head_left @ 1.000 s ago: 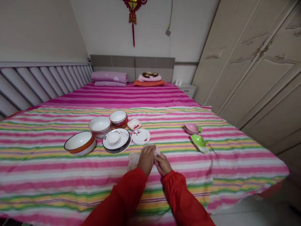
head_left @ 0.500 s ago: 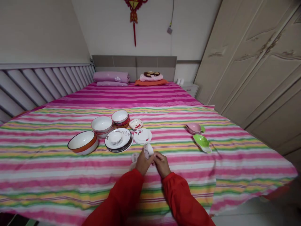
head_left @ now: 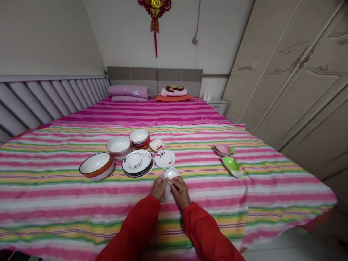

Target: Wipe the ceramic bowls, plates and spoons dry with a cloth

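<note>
A small white bowl (head_left: 172, 173) faces up just beyond my fingertips, near the middle of the bed. My left hand (head_left: 159, 188) is closed on a thin whitish cloth (head_left: 166, 195) that hangs between the hands, and its fingers meet the near side of the bowl. With fingers pinched at the bowl's near rim, my right hand (head_left: 180, 191) grips it. Past the bowl lie flowered small plates (head_left: 164, 158). To their left, a stack of dark-edged plates (head_left: 146, 162) carries several little white dishes (head_left: 134, 160).
Left of the plates stand an orange-banded bowl (head_left: 97, 166), white bowls (head_left: 119, 145) and red-patterned bowls (head_left: 139, 137). A square dish (head_left: 157, 145) lies behind. Pink bowls (head_left: 223, 149) and a green leaf-shaped dish (head_left: 231, 166) sit right on the striped sheet (head_left: 108, 210).
The small white bowl has turned from tilted on its side to facing up. My left hand has shifted slightly left, and both hands now meet at the bowl's near rim.
</note>
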The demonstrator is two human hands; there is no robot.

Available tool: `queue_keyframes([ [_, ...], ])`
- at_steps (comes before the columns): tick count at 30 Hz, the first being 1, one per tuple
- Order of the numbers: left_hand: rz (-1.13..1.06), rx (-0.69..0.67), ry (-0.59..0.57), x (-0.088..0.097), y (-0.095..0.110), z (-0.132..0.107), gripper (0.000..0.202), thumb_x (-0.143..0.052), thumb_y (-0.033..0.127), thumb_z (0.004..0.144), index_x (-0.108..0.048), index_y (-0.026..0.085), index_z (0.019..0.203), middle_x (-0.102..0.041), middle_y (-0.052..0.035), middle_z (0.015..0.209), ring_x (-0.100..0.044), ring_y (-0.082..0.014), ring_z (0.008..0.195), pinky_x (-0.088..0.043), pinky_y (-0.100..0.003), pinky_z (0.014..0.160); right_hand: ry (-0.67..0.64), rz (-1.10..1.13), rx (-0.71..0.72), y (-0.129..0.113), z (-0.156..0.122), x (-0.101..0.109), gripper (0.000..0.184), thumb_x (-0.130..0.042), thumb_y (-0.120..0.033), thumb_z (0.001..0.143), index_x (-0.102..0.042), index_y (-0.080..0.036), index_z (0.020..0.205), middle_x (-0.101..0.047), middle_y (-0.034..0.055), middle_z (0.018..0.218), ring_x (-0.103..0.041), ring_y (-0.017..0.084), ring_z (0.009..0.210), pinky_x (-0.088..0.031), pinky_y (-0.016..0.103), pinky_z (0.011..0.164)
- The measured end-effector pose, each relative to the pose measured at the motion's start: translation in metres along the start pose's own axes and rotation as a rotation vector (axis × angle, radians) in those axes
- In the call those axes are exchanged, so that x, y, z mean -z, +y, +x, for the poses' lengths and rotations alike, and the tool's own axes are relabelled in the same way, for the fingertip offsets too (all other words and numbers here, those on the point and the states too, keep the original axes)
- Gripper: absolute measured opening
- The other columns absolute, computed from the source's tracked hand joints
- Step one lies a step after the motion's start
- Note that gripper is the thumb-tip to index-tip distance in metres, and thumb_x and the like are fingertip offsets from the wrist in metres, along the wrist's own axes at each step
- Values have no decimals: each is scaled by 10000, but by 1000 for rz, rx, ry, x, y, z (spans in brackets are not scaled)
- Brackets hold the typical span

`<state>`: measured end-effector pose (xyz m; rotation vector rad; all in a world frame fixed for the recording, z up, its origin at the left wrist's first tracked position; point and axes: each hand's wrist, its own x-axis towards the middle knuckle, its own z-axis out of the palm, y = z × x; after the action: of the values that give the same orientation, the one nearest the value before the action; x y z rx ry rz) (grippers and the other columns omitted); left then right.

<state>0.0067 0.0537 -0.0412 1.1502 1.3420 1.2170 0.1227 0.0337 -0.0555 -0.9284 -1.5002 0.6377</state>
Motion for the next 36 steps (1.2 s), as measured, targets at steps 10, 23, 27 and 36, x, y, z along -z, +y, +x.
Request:
queue_keyframes([
  [10,-130,58,31,-5,16,-8,359,-697,482,523,-509,177,554,-519,49,475,-496,-112,498,-380,-220,482,286,-143,-47,-11,-5,6,64,-581,-239,796,-574,-176,800,-564,37,803,-517,123,626,-443,244,560],
  [23,-208,64,-67,-2,-1,-2,364,-757,468,487,-591,155,575,-643,3,577,-596,-151,615,-467,-250,607,310,318,-610,0,20,44,184,-606,-329,650,-483,-193,635,-511,-62,375,-497,118,337,-407,218,357],
  [27,-176,64,-40,1,5,-3,373,-770,444,469,-515,172,459,-592,12,487,-582,-152,563,-470,-260,587,467,195,-588,0,46,100,139,-589,-286,603,-480,-200,614,-498,-72,351,-484,119,308,-421,227,338],
  [36,-200,116,-13,-2,13,-6,368,-778,443,423,-612,154,580,-659,2,573,-618,-171,623,-485,-270,631,742,-383,-673,6,87,245,131,-591,-119,649,-513,-168,556,-506,-30,385,-540,147,397,-445,251,407],
])
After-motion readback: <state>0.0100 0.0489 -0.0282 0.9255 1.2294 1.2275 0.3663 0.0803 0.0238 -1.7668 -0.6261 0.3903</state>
